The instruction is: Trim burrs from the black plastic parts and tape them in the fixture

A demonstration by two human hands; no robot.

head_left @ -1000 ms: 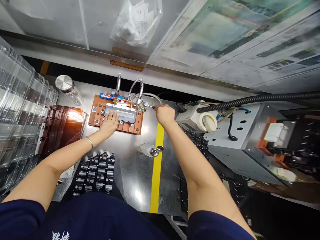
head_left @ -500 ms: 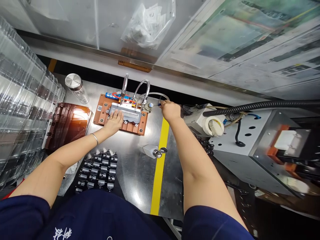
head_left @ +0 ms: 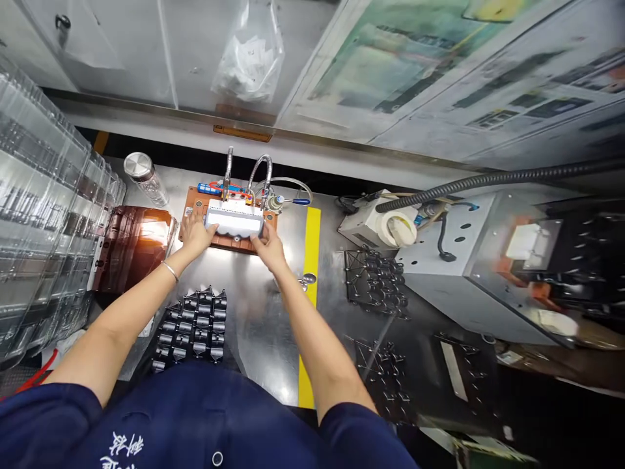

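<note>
A grey part (head_left: 222, 228) with a bright strip along its face was handled at both ends by a pair of bare hands at a steel workbench (head_left: 263, 352). It was positioned over a brown base (head_left: 223, 242) toward the bench's far side; whether it was resting or slightly raised could not be made out. The left hand (head_left: 196, 236) was spread, its fingers fanned over the base's left side and its thumb set against the part's left end. The opposite end was touched at its near corner by the right hand (head_left: 270, 250), thumb and fingers bent; whether the corner was pinched between them could not be told. Just behind the part, two flexible metal tubes (head_left: 228, 168), one upright and one arched, were seen, with a blue-handled lever (head_left: 301, 202) pointed rightward. A lidded glass bottle (head_left: 152, 187) was placed farther left, near a glossy amber bundle (head_left: 151, 233) and stacked clear trays (head_left: 49, 195). Black parts (head_left: 195, 326) were arrayed in rows near the left forearm, while a yellow stripe (head_left: 312, 244) was partly covered by the right.
</note>
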